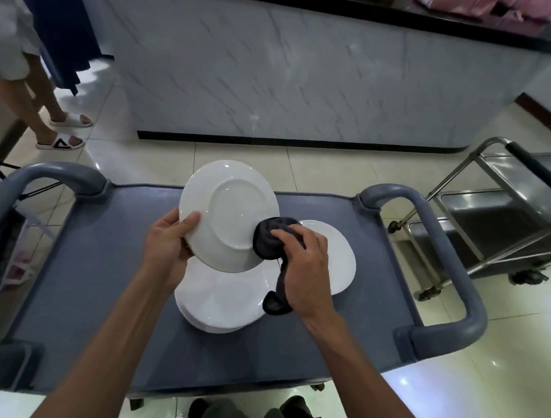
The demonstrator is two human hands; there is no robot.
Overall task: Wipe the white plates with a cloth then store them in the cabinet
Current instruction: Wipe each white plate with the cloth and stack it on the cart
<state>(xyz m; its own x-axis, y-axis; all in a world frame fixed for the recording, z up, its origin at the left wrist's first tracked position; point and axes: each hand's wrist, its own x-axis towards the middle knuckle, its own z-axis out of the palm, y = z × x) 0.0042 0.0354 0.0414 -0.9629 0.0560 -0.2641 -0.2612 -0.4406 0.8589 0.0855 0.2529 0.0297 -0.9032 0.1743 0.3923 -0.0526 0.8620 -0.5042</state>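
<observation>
left hand (167,247) tilting plate (228,215) underside up, right hand (305,269) pressing cloth (268,241)

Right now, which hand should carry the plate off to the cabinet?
Left. The left hand already grips the plate by its rim, while the right hand is full of cloth, pressed to the plate's underside.

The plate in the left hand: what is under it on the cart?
Under the held plate lies a stack of white plates on the grey cart, with another plate beside it. The stack's far part is covered.
</observation>
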